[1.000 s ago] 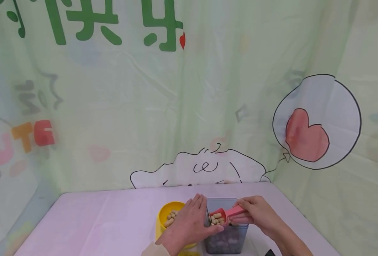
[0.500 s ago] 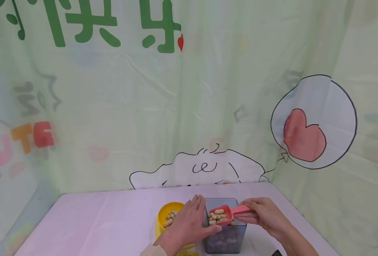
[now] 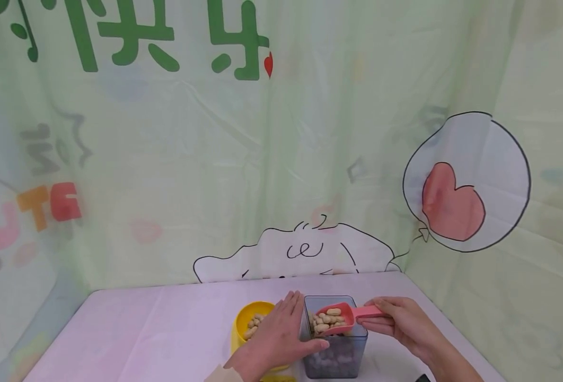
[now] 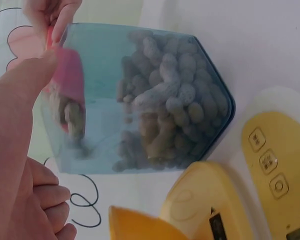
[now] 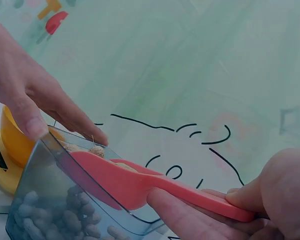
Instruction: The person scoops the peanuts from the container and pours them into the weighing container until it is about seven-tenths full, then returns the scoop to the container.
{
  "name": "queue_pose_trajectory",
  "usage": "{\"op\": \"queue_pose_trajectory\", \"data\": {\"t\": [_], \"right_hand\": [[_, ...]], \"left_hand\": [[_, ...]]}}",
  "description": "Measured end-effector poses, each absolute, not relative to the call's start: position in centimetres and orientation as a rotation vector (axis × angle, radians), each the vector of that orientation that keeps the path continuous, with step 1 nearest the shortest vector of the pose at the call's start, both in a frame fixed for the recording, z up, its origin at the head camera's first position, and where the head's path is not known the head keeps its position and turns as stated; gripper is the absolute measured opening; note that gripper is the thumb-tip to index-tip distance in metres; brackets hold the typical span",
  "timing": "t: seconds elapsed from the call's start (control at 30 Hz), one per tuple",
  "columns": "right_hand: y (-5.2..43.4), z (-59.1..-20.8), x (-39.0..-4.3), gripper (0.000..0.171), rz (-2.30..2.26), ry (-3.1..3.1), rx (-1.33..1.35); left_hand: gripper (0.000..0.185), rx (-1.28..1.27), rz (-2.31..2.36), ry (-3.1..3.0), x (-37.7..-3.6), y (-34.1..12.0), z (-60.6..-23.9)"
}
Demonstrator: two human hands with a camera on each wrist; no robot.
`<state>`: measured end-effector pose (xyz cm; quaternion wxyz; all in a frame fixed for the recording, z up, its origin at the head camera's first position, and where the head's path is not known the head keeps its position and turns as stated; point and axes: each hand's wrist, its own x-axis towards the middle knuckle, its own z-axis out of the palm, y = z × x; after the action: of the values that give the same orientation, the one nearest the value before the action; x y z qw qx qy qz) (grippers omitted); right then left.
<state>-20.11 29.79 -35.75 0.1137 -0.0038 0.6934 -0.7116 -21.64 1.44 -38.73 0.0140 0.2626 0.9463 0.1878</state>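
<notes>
My right hand grips the handle of a pink scoop, thumb on top and fingers below. Unshelled peanuts fill the scoop, which sits at the mouth of a clear bluish-grey container. More peanuts lie in the bottom of that container. With fingers straight, my left hand rests against the container's left side, its thumb near the front rim. Left of it stands a yellow bowl with several peanuts inside, partly hidden by the left hand.
The bowl stands on a yellow kitchen scale with buttons and a small display. A pinkish-white table carries everything. Behind it hangs a printed curtain with drawings and lettering.
The scoop has risen slightly and shifted right, and more peanuts show in it. The right hand has moved right with it. My left hand has hardly moved.
</notes>
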Motion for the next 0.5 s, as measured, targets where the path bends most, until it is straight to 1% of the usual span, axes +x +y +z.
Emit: {"op": "queue_pose_trajectory", "data": {"t": [0.13, 0.3, 0.5], "right_hand": [[30.6, -35.8, -20.0, 0.038, -2.131, 1.992, 0.01], [31.3, -35.6, -19.9, 0.031, -2.189, 1.902, -0.05], [31.3, -35.2, -19.8, 0.029, -2.212, 1.863, -0.045]], "left_hand": [[0.11, 0.833, 0.623, 2.96, -21.2, 0.7, -38.4], [0.11, 0.851, 0.639, 2.986, -21.0, -0.1, -38.1], [0.108, 0.868, 0.628, 2.999, -21.1, -1.0, -38.3]]}}
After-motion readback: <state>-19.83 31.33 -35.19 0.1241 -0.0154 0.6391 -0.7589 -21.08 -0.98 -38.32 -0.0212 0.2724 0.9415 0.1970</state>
